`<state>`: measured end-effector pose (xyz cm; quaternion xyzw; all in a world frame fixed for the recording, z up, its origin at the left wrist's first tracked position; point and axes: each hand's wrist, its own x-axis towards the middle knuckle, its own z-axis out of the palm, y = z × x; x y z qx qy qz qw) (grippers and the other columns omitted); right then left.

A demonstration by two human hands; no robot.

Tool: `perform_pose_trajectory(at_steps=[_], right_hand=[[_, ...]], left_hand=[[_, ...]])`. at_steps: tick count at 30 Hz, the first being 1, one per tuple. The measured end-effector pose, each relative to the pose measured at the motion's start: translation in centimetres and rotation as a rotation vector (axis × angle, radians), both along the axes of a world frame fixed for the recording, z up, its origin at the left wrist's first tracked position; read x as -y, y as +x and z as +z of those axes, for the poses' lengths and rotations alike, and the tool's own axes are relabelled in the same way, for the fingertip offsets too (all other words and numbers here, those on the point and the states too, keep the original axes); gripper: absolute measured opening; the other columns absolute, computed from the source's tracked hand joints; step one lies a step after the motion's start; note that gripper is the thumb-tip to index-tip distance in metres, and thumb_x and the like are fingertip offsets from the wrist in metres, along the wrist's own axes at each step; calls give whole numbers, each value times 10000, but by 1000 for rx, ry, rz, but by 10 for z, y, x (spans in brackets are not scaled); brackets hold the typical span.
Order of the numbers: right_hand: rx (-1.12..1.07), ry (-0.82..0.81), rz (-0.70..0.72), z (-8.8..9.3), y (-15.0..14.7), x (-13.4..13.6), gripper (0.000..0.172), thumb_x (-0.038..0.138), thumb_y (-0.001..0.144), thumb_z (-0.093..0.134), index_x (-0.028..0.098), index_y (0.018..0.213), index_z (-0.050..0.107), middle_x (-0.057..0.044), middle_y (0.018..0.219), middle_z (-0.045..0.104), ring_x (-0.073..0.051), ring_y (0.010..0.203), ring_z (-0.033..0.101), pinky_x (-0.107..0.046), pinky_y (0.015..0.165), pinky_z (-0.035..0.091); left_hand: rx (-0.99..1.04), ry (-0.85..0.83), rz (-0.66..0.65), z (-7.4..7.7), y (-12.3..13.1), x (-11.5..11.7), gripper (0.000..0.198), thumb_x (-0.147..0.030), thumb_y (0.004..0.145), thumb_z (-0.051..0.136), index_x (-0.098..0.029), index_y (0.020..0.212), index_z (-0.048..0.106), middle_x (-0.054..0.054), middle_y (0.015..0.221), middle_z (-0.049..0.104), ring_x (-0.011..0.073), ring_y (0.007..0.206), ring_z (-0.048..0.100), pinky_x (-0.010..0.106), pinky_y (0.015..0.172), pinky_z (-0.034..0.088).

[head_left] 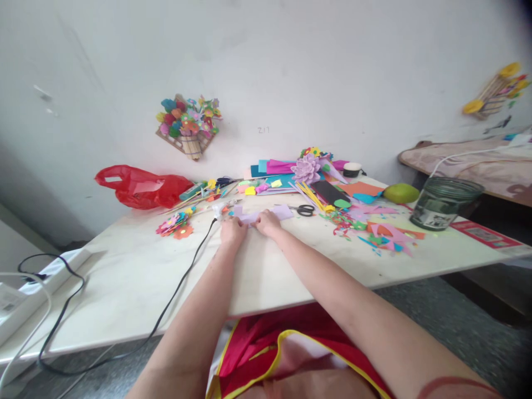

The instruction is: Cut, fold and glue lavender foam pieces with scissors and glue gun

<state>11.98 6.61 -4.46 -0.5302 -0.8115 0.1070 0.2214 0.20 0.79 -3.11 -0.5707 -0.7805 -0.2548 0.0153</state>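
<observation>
A light purple craft sheet (283, 211) lies flat on the white table, partly covered by my hands. My left hand (233, 228) is closed with its fingertips at the sheet's near left edge. Close beside it, my right hand (266, 223) pinches the same edge near the middle, its fingers curled. Black-handled scissors (305, 210) rest just right of the sheet. Left of the sheet lies a white glue gun (218, 210), its black cord running toward me. What exactly the fingertips do under the knuckles is partly hidden.
Foam flowers (177, 223) and a red plastic bag (145, 187) lie left. Behind are coloured sheets and a large purple flower (306, 168). Paper scraps (386, 235), a green fruit (401, 193) and a dark glass container (446, 204) occupy the right. A power strip (54, 282) sits at the left edge.
</observation>
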Motion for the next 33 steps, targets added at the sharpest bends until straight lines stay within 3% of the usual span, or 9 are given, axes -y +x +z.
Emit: perform_pose_trajectory(at_steps=[5, 11, 18, 33], right_hand=[[-4, 2, -6, 0, 0, 0, 298, 447, 730, 573, 197, 852, 679, -91, 1017, 592, -205, 945, 542, -269, 786, 392], [7, 1, -15, 0, -1, 0, 287, 442, 731, 570, 198, 839, 677, -86, 1017, 589, -201, 951, 537, -259, 783, 387], [4, 3, -16, 1, -1, 1, 277, 437, 723, 575, 198, 822, 674, -83, 1010, 594, -194, 940, 540, -254, 774, 389], [-2, 25, -16, 2, 0, 3, 272, 430, 719, 564, 197, 797, 680, -82, 983, 598, -193, 915, 543, -253, 760, 386]], left_hand=[[15, 10, 12, 1, 0, 2, 121, -292, 678, 586, -175, 676, 615, 70, 928, 606, 185, 898, 545, 272, 790, 431], [-45, -30, 71, 6, -4, 8, 206, -417, 664, 593, -220, 697, 640, 60, 1015, 596, 255, 1068, 450, 319, 849, 391], [-40, -128, 114, 12, -4, 12, 246, -467, 676, 566, -245, 741, 649, 49, 887, 650, 238, 1011, 514, 331, 828, 387], [-80, -145, 145, 9, -15, 9, 314, -523, 693, 520, -250, 768, 655, 72, 980, 630, 262, 1042, 495, 387, 863, 381]])
